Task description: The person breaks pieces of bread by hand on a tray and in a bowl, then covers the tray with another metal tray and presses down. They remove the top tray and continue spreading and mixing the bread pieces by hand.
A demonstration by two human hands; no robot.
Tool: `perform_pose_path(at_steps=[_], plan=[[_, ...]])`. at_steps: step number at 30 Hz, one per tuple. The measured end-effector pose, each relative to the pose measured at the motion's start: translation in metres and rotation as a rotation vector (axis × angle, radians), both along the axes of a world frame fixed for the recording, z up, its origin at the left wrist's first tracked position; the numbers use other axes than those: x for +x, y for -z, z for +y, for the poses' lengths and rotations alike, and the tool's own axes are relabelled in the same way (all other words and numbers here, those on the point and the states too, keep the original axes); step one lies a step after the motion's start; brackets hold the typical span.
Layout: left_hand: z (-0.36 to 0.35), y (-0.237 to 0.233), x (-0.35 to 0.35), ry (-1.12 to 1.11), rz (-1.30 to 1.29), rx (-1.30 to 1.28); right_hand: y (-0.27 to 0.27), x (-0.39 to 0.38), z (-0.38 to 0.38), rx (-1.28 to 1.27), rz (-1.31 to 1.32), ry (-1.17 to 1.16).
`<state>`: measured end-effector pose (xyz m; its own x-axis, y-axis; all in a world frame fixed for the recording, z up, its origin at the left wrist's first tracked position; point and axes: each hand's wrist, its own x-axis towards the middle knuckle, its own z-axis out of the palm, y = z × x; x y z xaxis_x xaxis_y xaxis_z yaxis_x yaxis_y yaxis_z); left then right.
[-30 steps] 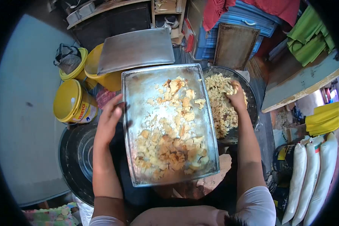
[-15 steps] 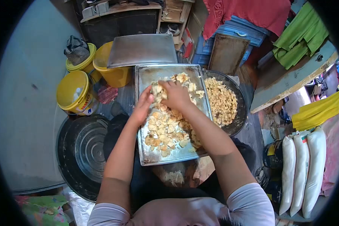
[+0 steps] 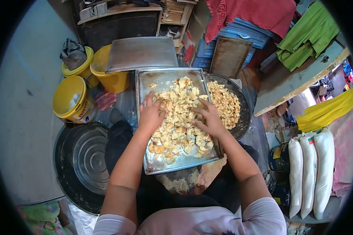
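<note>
A metal baking tray (image 3: 161, 166) rests in front of me, above my lap. Torn pale pieces with browned edges, like baked bread or pastry, are spread over it as a heap of pieces (image 3: 180, 113). My left hand (image 3: 151, 113) lies at the left side of the heap, fingers spread and touching the pieces. At the heap's right side is my right hand (image 3: 210, 119), its fingers apart over the pieces. Neither hand grips anything that I can see. Partly behind the tray's right edge stands a round dark pan (image 3: 245, 117) full of similar, smaller pieces.
An upturned metal tray (image 3: 141, 55) lies across a yellow bucket (image 3: 115, 82) at the back. More yellow buckets stand left, above a large black basin (image 3: 86, 156). White filled sacks (image 3: 310, 176) stand at right. A dark tray (image 3: 230, 56) leans against blue drawers (image 3: 243, 33).
My hands have moved apart and let go of the clump of pieces they held together. The pieces now cover more of the tray. The view has shifted slightly.
</note>
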<state>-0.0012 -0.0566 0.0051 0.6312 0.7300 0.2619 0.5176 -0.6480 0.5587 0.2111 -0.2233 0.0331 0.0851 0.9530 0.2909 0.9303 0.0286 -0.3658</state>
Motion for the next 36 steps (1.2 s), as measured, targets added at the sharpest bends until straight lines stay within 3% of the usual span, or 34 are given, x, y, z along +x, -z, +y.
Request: perform_pose_path(at_steps=[3,6,12,16,18,20,22,26,30,36], plan=[[-0.008,-0.013,0.003,0.290,-0.023,0.175,0.012,0.012,0.000,-0.010,0.056,0.000],[-0.014,-0.015,0.008,0.195,0.150,0.184,0.013,0.007,-0.009,-0.061,0.099,-0.008],[-0.009,-0.017,0.006,0.098,0.191,0.156,0.017,-0.001,-0.045,0.006,0.155,-0.026],[-0.044,-0.017,-0.003,0.249,0.242,0.191,0.020,-0.015,-0.054,-0.082,-0.006,0.022],[-0.059,-0.007,-0.008,0.437,0.272,0.089,0.027,-0.023,-0.051,-0.073,0.078,-0.025],[-0.069,-0.005,-0.012,0.448,0.267,0.147,0.025,-0.032,-0.049,-0.085,-0.013,-0.064],[-0.076,-0.013,-0.019,0.529,0.283,0.066,0.025,-0.033,-0.052,-0.086,-0.004,-0.081],[-0.085,-0.015,-0.031,0.594,0.300,0.138,0.027,-0.033,-0.061,-0.171,0.030,-0.157],[-0.100,-0.025,-0.042,0.513,0.295,0.165,0.025,-0.040,-0.073,-0.131,-0.152,-0.136],[-0.123,-0.013,-0.065,0.258,0.355,0.229,0.031,-0.060,-0.078,-0.095,-0.164,-0.238]])
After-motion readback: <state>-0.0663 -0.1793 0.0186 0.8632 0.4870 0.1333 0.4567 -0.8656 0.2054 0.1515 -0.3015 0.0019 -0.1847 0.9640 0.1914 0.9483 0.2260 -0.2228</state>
